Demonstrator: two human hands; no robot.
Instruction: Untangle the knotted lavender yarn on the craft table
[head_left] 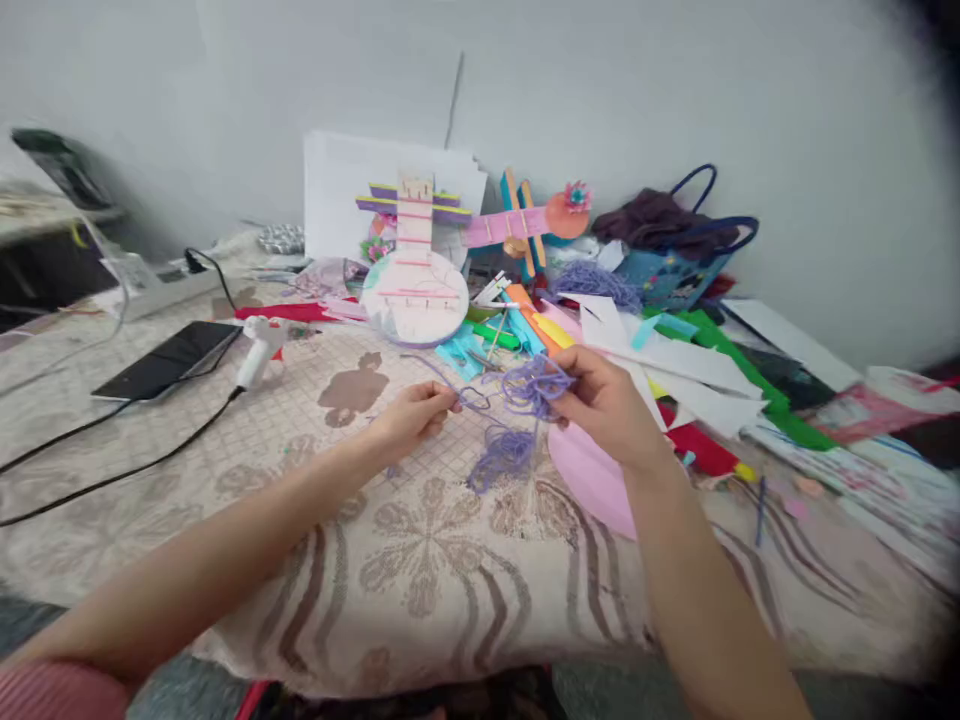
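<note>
My right hand is closed round a loose tangle of purple yarn, held just above the table. With fingers pinched together, my left hand grips a strand of the same yarn, which runs across the gap between both hands. Below them on the cloth lies another small heap of purple yarn. A pink paper piece sits under my right wrist, partly covered by it.
A white glue gun, black tablet and cables lie left. At the back stand a round white craft piece and a pink craft piece. Paper scraps, more purple yarn and a blue bag fill the right.
</note>
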